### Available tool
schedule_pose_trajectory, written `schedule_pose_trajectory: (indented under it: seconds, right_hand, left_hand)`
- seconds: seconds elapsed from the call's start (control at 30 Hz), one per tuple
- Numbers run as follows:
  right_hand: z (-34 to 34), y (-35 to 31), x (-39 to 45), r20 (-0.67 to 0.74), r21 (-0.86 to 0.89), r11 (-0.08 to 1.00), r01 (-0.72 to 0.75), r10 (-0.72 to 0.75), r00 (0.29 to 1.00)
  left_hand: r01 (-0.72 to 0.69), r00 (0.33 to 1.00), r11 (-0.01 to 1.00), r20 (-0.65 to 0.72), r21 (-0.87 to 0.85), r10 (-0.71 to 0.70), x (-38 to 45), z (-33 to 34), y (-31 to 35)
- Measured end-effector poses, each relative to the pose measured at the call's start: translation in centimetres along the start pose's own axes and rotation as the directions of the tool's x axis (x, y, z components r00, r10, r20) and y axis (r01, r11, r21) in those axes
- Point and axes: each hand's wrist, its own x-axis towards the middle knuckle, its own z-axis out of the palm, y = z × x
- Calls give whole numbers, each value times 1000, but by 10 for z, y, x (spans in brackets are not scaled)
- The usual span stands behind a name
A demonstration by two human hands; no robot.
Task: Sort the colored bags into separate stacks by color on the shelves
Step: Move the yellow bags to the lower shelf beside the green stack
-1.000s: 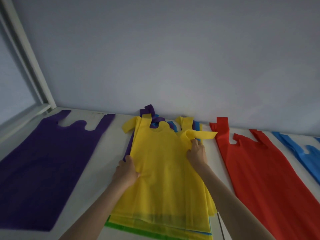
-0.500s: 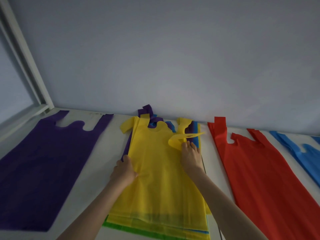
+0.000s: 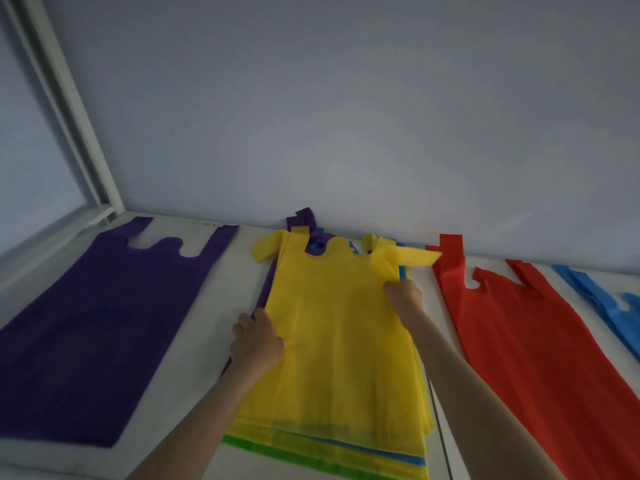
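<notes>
A mixed pile of bags lies in the middle of the white shelf (image 3: 214,306), topped by a yellow bag (image 3: 339,327). Purple, blue and green edges show beneath it. My left hand (image 3: 258,341) grips the yellow bag's left edge. My right hand (image 3: 405,297) pinches its right side just below the right handle, which is folded over and points right. A purple bag (image 3: 97,327) lies flat to the left. A red bag (image 3: 530,351) lies to the right, and a blue bag (image 3: 609,303) at the far right.
A pale wall rises directly behind the shelf. A white upright frame post (image 3: 69,109) stands at the back left corner. A seam in the shelf (image 3: 441,438) runs between the pile and the red bag.
My right hand has drawn the yellow bag's right handle back out to the right, after it curled inward half a second ago. My left hand stays on the left edge.
</notes>
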Motion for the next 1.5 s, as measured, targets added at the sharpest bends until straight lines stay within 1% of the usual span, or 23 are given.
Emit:
schedule_pose_trajectory:
  seconds: [0.1,0.27,0.37,0.47,0.53,0.63,0.67,0.77,0.9,0.97,1.1,1.27,1.4,1.5]
  right_hand:
    - [-4,5,7,35,-11,1000,-20,20,999]
    - [-14,16,12,98,-65,996,-58,65,993]
    - [-19,17,13,110,-40,996,-80,84,990]
    - [-19,17,12,117,57,996,-67,60,991]
    - [-19,17,10,110,93,994,-63,52,993]
    - [-19,20,10,103,108,992,-64,53,993]
    - [-19,20,10,104,106,992,-68,57,993]
    - [-19,21,9,107,110,992,-66,54,993]
    - [-20,25,10,128,123,987,-100,84,988]
    - [-19,27,10,115,93,992,-82,71,991]
    - [-17,28,5,106,48,997,-59,53,993]
    - [-17,26,1,127,17,999,-42,40,991]
    - [-19,28,-4,140,57,998,-39,30,990]
    - [-19,31,-6,173,74,995,-62,49,984]
  left_hand:
    - [28,999,999,-19,19,-28,-2,1,-2]
    - [28,999,999,43,-22,-27,-4,0,-1]
    - [49,995,997,91,-57,-44,-3,2,-1]
    - [80,992,993,109,-83,-71,0,4,-1]
    - [98,990,981,121,-169,-78,2,4,-1]
    - [121,976,925,214,-360,-45,7,2,1]
    - [127,971,912,237,-390,-34,7,0,0]
    - [123,974,919,225,-375,-39,5,1,0]
    - [97,984,928,176,-361,-35,0,-1,3]
    - [107,978,919,207,-379,-28,-1,-1,5]
    - [108,981,924,190,-366,-39,-8,-1,8]
    - [75,975,932,224,-355,7,-16,-1,8]
    - [68,971,933,237,-352,19,-21,-2,7]
    - [63,983,928,186,-366,6,-24,-1,8]
